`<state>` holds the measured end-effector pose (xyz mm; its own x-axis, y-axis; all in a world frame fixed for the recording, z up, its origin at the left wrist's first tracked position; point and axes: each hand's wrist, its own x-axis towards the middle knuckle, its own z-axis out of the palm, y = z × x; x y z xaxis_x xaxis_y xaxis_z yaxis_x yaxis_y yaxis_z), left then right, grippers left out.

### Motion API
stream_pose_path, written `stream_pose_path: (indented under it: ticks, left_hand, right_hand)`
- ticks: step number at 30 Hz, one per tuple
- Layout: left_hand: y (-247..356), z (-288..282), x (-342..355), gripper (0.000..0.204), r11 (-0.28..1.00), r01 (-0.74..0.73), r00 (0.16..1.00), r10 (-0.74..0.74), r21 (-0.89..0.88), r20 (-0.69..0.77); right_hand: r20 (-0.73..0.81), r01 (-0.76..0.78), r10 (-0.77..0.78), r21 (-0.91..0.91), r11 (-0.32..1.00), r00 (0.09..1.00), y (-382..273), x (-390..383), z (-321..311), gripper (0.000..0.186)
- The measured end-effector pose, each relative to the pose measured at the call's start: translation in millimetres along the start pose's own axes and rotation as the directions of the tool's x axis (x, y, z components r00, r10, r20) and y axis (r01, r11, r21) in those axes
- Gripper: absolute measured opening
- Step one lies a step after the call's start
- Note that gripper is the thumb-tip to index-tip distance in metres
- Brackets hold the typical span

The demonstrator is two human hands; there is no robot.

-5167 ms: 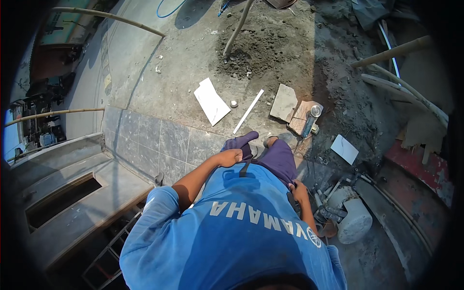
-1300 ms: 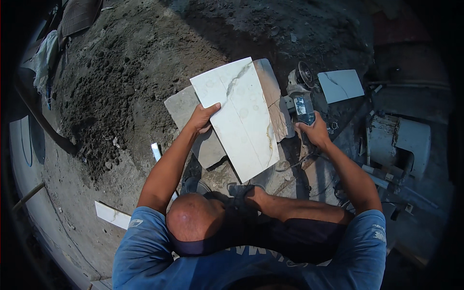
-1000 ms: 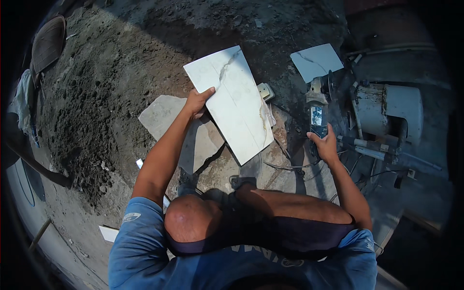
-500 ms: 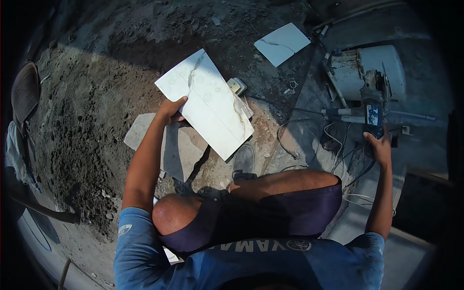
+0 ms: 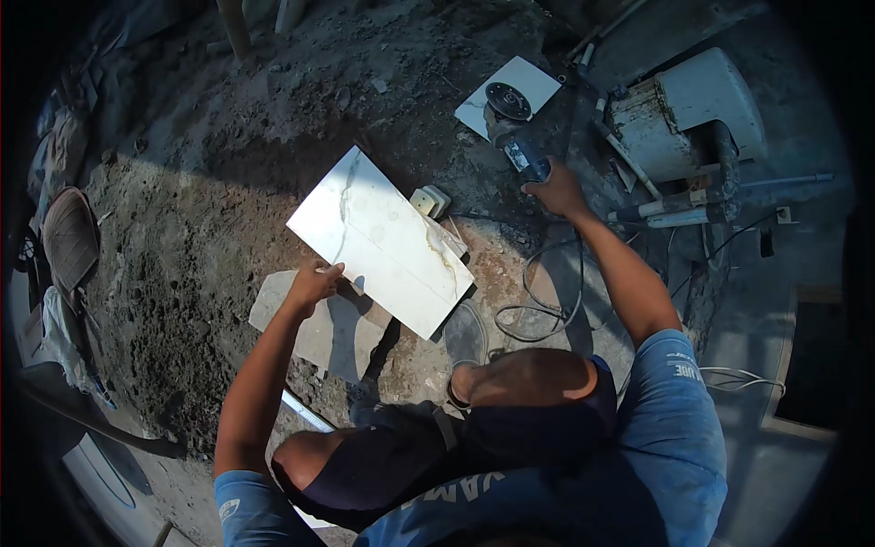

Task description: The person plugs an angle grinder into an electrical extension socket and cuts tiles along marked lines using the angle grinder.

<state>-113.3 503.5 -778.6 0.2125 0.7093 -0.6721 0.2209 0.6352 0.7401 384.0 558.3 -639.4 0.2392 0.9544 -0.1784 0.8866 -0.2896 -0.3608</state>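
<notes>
Rough, crumbly ground (image 5: 210, 169), half sunlit and half shaded, spreads around the crouching person. The left hand (image 5: 313, 286) pinches the near-left long edge of a white veined tile (image 5: 383, 239), thumb on the face, closer to its far-left corner than to its near one. The right hand (image 5: 558, 190) is wrapped around the body of an angle grinder (image 5: 516, 150), its disc (image 5: 508, 101) pointing away and a little to the left. From where I stand, the spacing matters most: the tile lies ahead of the left hand and to its right, its long axis slanting from far left to near right, while the right hand is well apart, off beyond its far-right long edge. So the left hand is the nearer one, and the tile lies leftward and nearer the body from the grinder. Under the tile's near-left edge a grey slab (image 5: 337, 333) shows; just beside the opposite edge sits a pale boxy block (image 5: 425, 202). A looped cord (image 5: 538, 335) lies right of the foot (image 5: 467, 333). Farther out, a smaller white tile (image 5: 538, 82) shows behind the disc, and a rust-stained white drum (image 5: 711, 100) lies to the right.
</notes>
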Motion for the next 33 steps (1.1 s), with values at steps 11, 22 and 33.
stream_pose_path:
  ticks: [11, 22, 33]
  left_hand:
    - [135.5, 114.0, -53.3, 0.077, 0.633, -0.239, 0.923, 0.384, -0.736, 0.030]
    - [130.9, 32.7, -72.3, 0.046, 0.235, -0.221, 0.837, 0.543, -0.947, -0.060]
    - [187.7, 15.4, -112.1, 0.068, 0.298, -0.441, 0.676, 0.731, -0.847, -0.095]
  right_hand:
    - [0.310, 0.207, -0.377, 0.464, 0.861, 0.873, -178.3, -95.6, 49.8, 0.083]
    - [0.072, 0.107, -0.087, -0.356, 0.928, 0.994, 30.8, -20.0, 157.5, 0.048]
    - [-0.066, 0.089, -0.089, -0.007, 0.996, 0.994, 31.2, -109.8, -74.4, 0.031]
